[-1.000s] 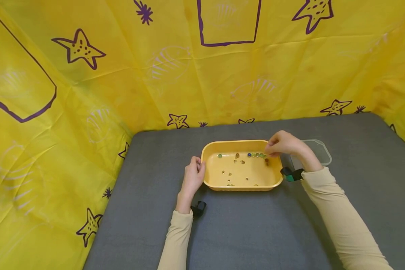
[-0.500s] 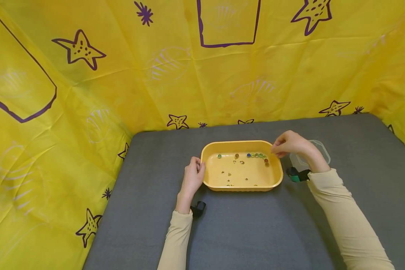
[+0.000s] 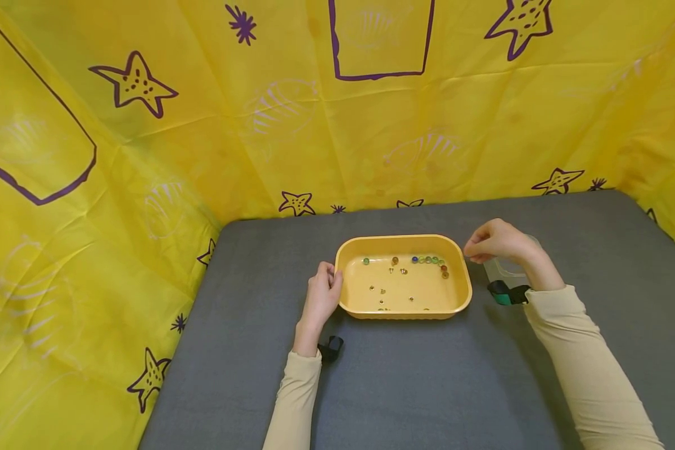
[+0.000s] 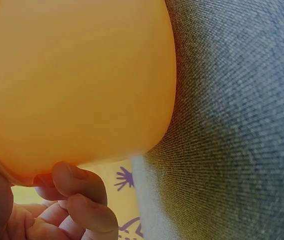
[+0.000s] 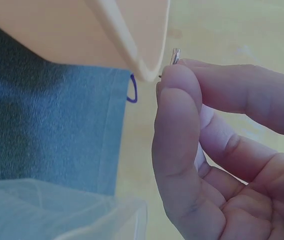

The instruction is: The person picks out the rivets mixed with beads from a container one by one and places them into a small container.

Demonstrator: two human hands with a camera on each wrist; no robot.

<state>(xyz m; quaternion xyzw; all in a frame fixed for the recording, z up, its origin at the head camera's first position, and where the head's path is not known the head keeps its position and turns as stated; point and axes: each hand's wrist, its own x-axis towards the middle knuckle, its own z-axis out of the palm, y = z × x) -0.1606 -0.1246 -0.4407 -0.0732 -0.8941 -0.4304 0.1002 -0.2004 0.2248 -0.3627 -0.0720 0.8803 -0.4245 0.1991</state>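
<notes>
Your right hand [image 3: 500, 240] is moving away from above the back right corner of the yellow tub [image 3: 430, 292] and is now hovering just outside that end, partly covering a clear plastic container [image 3: 500, 272]. You are pinching a small metal piece [image 5: 176, 56] between your thumb and fingertips, and its shiny tip is poking up past them in the right wrist view. Your left hand [image 3: 322, 290] is staying at the tub's left end, gripping the wall there, with curled fingers pressing on the outside in the left wrist view.

Your tub is sitting upright on the gray counter [image 3: 427, 387]. Inside it, a blue marble [image 3: 415, 260] is leading a row of green marbles [image 3: 428, 260] along the back, and brown marbles [image 3: 444, 271] are resting close to the row's right end. Another brownish marble [image 3: 395, 260] and a lone green marble [image 3: 365, 261] are lying farther left. Small brassy pieces [image 3: 382, 291] are scattering across the tub's floor. Behind the counter, a yellow cloth [image 3: 365, 169] with purple starfish is hanging.
</notes>
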